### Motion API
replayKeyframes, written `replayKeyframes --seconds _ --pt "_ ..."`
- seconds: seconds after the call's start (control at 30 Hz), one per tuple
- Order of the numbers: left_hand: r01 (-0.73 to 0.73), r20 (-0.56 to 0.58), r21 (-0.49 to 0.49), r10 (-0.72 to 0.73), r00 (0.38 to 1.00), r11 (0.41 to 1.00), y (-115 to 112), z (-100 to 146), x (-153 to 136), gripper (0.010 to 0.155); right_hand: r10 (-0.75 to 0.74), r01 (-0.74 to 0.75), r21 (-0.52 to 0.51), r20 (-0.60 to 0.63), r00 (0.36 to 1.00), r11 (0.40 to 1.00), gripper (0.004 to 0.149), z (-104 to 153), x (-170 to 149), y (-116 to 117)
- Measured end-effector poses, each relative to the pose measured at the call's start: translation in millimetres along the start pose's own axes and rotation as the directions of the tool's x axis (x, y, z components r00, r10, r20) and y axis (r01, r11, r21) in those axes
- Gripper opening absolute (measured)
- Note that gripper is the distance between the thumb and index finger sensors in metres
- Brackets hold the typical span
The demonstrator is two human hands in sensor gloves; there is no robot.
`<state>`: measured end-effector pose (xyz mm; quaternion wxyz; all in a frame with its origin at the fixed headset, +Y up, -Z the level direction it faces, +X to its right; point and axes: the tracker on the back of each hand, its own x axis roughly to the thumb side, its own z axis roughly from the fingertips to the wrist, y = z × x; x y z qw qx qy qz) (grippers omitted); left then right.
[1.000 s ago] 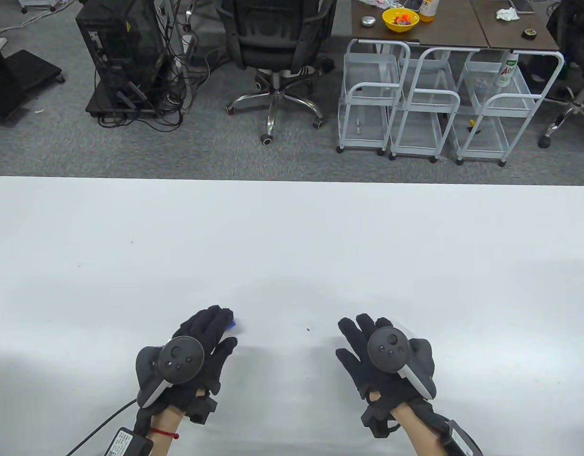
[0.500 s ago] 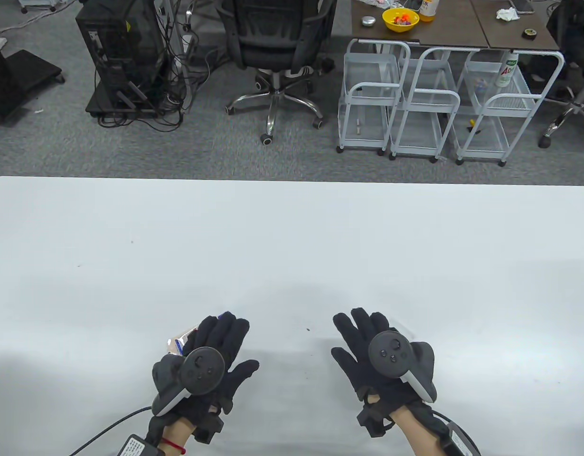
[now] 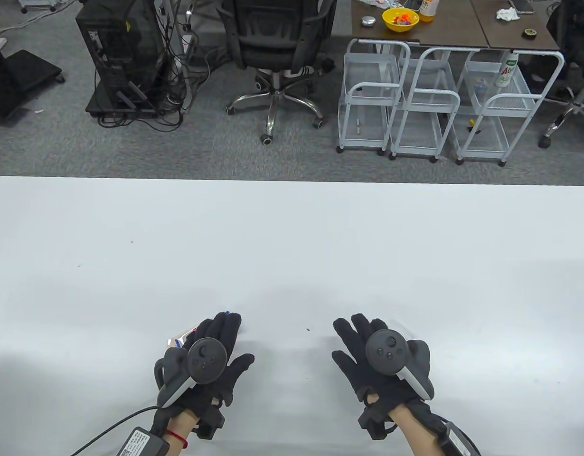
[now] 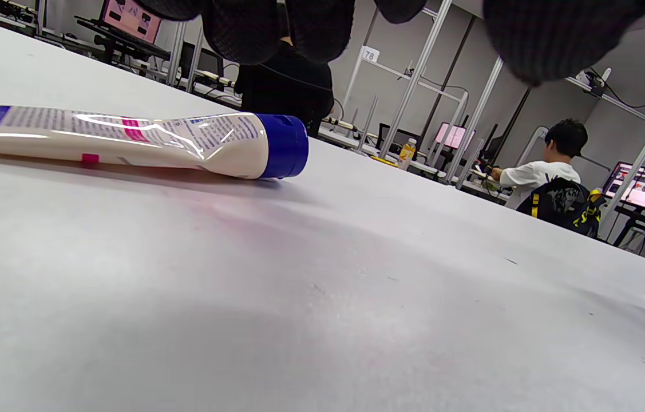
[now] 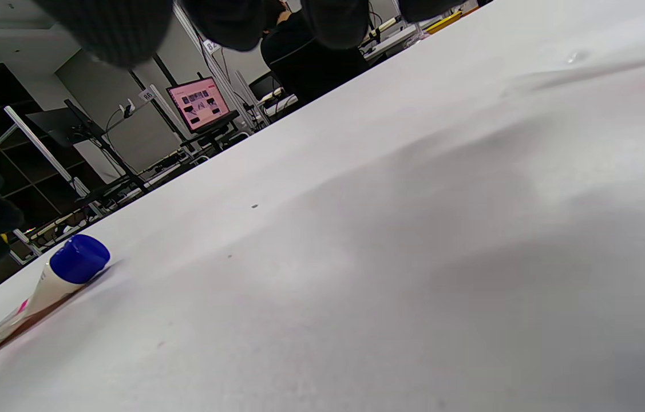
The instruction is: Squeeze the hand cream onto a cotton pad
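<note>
Change: my left hand (image 3: 211, 361) has slid back off the hand cream tube (image 4: 127, 140); pickup looks unstarted
Left hand: fingers spread above the tube, not touching
Right hand (image 3: 377, 356): spread, holding nothing
Tube: lying flat, blue cap (image 4: 283, 146) toward 1 o'clock
Count: one tube, two hands; cotton pad not clearly seen

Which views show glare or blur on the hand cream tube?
Left wrist view: hand cream tube sharp, streaked with white glare; fingertips at top blurred. Right wrist view: tube sharp, its crimped end cropped at the frame edge. Table view: left hand mostly hides it.
</note>
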<state>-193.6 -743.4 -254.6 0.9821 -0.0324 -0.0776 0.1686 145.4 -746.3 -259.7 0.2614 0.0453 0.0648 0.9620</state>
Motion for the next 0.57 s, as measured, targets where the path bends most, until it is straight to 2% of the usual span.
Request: replayKeyframes --seconds 0.33,0.57 --pt "0.031 -0.027 -0.053 -0.033 0.999 0.998 -7.7 -6.2 -3.9 0.082 0.023 -0.022 0.048 -0.014 1.000 0.999 0.067 -2.8 -1.2 4.6" --pt "0.034 -0.047 -0.056 -0.037 0.998 0.998 -8.2 -8.2 -7.9 0.081 0.030 -0.028 0.052 -0.031 0.999 0.998 0.067 -4.9 -4.8 3.9"
